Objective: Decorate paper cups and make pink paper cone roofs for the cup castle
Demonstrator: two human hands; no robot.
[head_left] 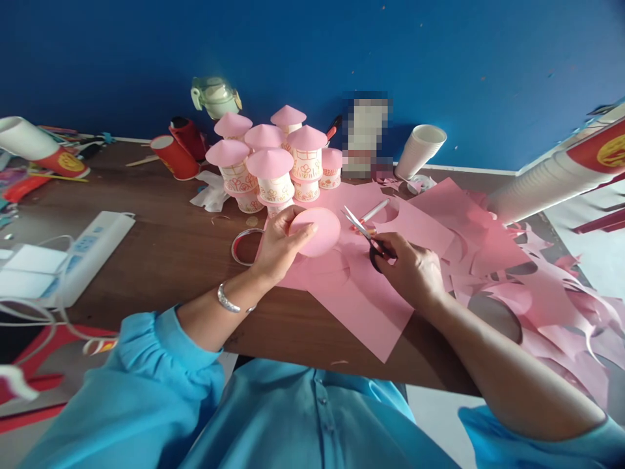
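Between thumb and fingers, my left hand (286,241) pinches a round pink paper disc (322,231) above the table. My right hand (413,267) grips a pair of scissors (364,231) by the black handles; the blades are a little apart and point toward the disc, not touching it. Pink paper sheets (371,312) lie beneath both hands. A white pen (375,212) rests on them, just beyond the scissors. Behind my left hand stand several decorated paper-cup towers (276,185) with pink cone roofs.
A roll of tape (243,247) lies left of my left hand. Pink paper scraps (551,299) heap at the right, near stacked white cups (541,189). Red cups (176,156) and a green-lidded bottle (216,98) stand at the back. A white power strip (92,257) with cables sits left.
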